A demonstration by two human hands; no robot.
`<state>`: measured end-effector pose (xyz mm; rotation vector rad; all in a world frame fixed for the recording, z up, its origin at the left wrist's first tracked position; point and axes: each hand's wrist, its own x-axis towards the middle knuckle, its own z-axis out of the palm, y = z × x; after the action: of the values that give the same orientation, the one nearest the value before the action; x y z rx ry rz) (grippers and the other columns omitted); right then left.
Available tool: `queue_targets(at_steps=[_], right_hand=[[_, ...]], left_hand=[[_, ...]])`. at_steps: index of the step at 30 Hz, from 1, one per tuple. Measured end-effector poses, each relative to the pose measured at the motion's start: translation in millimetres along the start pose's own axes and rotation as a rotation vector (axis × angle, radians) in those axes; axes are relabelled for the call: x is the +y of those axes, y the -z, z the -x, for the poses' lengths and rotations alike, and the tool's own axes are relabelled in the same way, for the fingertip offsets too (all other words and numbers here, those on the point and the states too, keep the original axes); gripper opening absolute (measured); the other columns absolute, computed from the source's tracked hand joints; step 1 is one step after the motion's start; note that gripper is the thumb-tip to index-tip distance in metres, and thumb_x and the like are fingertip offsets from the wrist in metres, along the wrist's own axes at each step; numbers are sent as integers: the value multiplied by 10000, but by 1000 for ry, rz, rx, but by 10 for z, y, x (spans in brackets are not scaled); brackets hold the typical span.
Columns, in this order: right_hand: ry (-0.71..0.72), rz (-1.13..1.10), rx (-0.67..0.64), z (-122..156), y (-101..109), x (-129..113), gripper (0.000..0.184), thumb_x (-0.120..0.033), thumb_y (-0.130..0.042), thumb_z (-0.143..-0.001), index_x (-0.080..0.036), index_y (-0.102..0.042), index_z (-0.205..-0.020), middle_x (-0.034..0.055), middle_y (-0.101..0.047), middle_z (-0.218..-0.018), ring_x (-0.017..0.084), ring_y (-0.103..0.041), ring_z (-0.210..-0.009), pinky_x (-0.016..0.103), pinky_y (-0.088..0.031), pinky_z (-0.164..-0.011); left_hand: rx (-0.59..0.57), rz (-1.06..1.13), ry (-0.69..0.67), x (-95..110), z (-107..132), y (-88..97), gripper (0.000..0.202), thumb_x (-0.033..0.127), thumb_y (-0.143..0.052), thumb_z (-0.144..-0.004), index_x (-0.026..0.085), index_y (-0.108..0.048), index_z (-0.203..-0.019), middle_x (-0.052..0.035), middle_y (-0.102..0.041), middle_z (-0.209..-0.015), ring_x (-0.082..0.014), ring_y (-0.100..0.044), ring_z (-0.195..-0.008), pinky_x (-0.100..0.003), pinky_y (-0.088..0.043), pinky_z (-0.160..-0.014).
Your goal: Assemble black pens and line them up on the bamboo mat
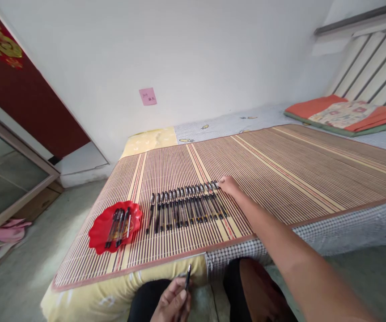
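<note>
Low at the front edge of the bed, my left hand [172, 300] is closed round a dark pen [188, 276], its bare metal tip pointing up. My right hand [228, 184] reaches out over the mat, fingers pinched at the upper right end of a row of pens [188, 206]. It grips a small dark pen cap [218, 184] there, partly hidden by the fingertips. The pens in the row lie side by side, with black caps away from me and clear barrels towards me. Left of them, a red scalloped plate [96, 228] holds several more pens [118, 227] and a thin white stick [129, 226].
A striped bamboo mat [273, 179] covers most of the bed. Folded orange and floral bedding [343, 114] lies at the far right near a white radiator [377, 67]. A pink note [148, 96] is stuck on the wall. My knees are against the bed's front edge.
</note>
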<state>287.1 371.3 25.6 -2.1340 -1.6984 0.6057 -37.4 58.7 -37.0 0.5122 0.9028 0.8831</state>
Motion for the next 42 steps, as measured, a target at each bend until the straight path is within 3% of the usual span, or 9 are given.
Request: queue_targets(at_steps=[10,16,20,24,27,30,36,42], right_hand=[[-2,-105,16,-3,-19,27,235,-377,-690,-963,-143,-707,-966,52,-742,-1016,200,-710,-963,409,-583,-900],[16,-299,116,102,21,-8,182,-307,-685,-930,-127,-715,-916,66,-763,-937,196,-720,-896,344,-556,-845],[101,-490,124,557,57,-130,294,-283,-551,-927,-93,-724,-1069,102,-767,-895,190,-713,-780,268,-518,-670],[216,-634,-14,1453,-39,-282,335,-406,-546,-941,-151,-718,-1072,49,-722,-777,163,-660,-661,257,-503,-604],[309,-769,-297,2155,-209,-377,347,-496,-600,-927,-184,-722,-1019,16,-685,-728,156,-623,-635,271,-496,-599],[326,-864,-433,2622,-449,-453,332,-494,-630,-907,-178,-718,-959,24,-684,-745,162,-636,-663,272,-489,-599],[220,-981,-399,2857,-861,-525,348,-519,-744,-790,-178,-706,-844,11,-665,-685,155,-623,-604,257,-460,-536],[228,-1030,-340,2895,-952,-525,363,-549,-768,-767,-208,-643,-747,-26,-592,-586,144,-578,-542,257,-442,-521]], left_hand=[[-25,-23,0,-6,-28,-16,517,530,-931,-672,203,-664,-970,67,-491,-609,-22,-269,-426,-175,-138,-394],[26,1,2,-26,-27,-25,502,479,-948,-670,198,-656,-966,63,-488,-628,-33,-339,-467,-171,-169,-423],[80,32,-45,-55,-22,-68,590,563,-930,-650,192,-652,-1016,66,-502,-597,-42,-303,-436,-192,-168,-408],[122,26,-97,31,72,-226,495,493,-894,-744,170,-643,-1023,33,-564,-684,-69,-415,-545,-189,-300,-489],[90,8,-147,89,114,-309,453,461,-873,-776,164,-628,-1015,49,-539,-671,-60,-366,-530,-197,-292,-500],[73,-12,-178,91,107,-326,475,462,-888,-754,176,-597,-996,66,-519,-656,-55,-324,-506,-204,-259,-486],[36,-105,-270,71,101,-336,404,438,-865,-786,161,-621,-949,50,-524,-709,-66,-338,-548,-211,-290,-506],[35,-156,-299,55,87,-319,398,433,-895,-741,151,-653,-884,48,-503,-692,-68,-344,-539,-220,-278,-497]])
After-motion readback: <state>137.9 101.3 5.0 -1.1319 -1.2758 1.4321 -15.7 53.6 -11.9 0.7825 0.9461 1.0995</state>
